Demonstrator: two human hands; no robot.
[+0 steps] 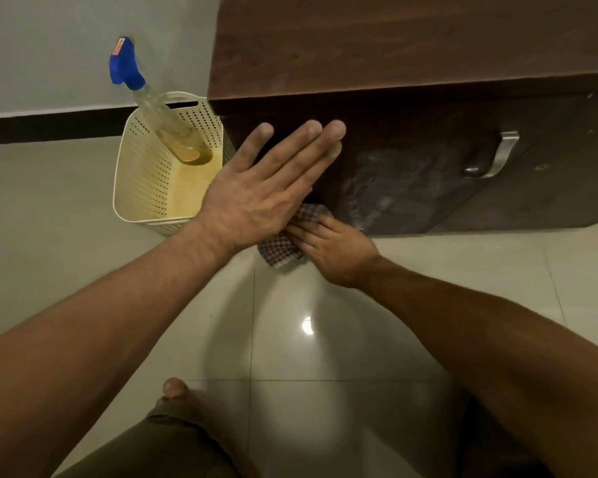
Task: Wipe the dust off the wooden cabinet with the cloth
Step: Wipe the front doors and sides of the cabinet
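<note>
The dark brown wooden cabinet (pixel 394 46) stands on the pale tiled floor (pixel 83 208). The right hand (pixel 335 250) presses a brown-and-white checked cloth (pixel 278 248) against the cabinet's front near its lower left corner, just above the floor. Its fingers lie fairly flat over the fabric; whether the thumb hooks the cloth cannot be told. The left hand (pixel 256 194) is spread wide with straight fingers and holds nothing, over the front's left edge; whether it touches the wood is unclear.

A greyish smeared patch (pixel 404 188) remains to the right, between the cloth and the curved silver metal handle (pixel 501 153). The main risk is probably that flat pressure alone lets the cloth slip or bunch, so the strokes only spread the film. A wide sweep leftward could also knock the cream perforated plastic basket (pixel 142 174) just beside the cabinet's left side, tipping the clear spray bottle with its blue trigger (pixel 145 94) that leans in it.
</note>
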